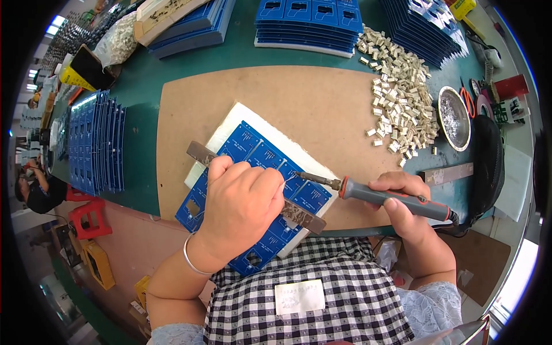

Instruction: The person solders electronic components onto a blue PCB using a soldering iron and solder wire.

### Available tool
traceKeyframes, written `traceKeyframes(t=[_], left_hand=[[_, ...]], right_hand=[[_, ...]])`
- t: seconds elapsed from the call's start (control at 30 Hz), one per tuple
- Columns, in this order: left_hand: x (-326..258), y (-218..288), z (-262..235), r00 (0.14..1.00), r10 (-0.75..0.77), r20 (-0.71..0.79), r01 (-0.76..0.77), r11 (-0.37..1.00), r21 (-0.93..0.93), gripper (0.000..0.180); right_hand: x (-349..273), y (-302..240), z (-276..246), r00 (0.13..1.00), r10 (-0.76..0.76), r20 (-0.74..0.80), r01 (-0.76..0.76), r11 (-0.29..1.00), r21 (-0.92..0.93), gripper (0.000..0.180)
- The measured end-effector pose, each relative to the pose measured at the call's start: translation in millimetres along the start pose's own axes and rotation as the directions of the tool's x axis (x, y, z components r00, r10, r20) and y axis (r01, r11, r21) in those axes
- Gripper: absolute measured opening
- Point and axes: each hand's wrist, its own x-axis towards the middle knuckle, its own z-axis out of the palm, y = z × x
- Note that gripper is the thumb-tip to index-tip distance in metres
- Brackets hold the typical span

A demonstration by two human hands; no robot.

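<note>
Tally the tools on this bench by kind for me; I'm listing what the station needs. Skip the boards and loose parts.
Soldering iron, in the right hand: 1
Metal bar, under the left hand: 1
Round metal dish: 1
Red-handled scissors: 1
Total: 4

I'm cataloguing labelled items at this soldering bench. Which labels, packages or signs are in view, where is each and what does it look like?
White label: on the checked apron at the lower edge, rectangular, faint writing.
Yellow container: far left of the bench, wedge-shaped, yellow with dark print.
Clear bag: top left beside the blue tray stacks, lumpy, filled with pale small parts.
Yellow box: top right corner, small, partly cut off.
</note>
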Motion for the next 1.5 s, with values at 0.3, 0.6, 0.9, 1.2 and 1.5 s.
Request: traceKeyframes(t=[0.3,0.6,0.9,1.2,1.5], left_hand=[[5.5,-2.3,-1.4,0.999,-0.007,0.031,0.007,1.000,0.017,0.016],[9.5,-3.2,-5.5,1.000,-0.015,0.025,0.014,0.997,0.074,0.013],[-4.9,3.7,-16.1,0.997,-0.070,-0.040,0.074,0.989,0.129,0.014],[-9.0,13.4,-2.6,0.997,-0.071,0.005,0.072,0.997,-0.003,0.016],[-4.4,14.8,0.5,0.999,-0.037,0.036,0.037,0.999,-0.001,0.017]], right_hand=[[5.2,0.2,-0.3,0.999,0.009,0.036,-0.009,1.000,-0.003,0.028],[11.5,-5.2,-0.1,0.999,-0.004,0.050,0.005,1.000,-0.020,0.027],[3.7,-7.8,-6.1,0.999,-0.036,0.032,0.038,0.997,-0.073,0.030],[-16.6,0.0,-2.3,0.998,-0.026,-0.060,0.025,1.000,-0.012,0.031],[-12.5,-1.4,2.6,0.999,-0.033,-0.017,0.033,0.999,0.001,0.028]])
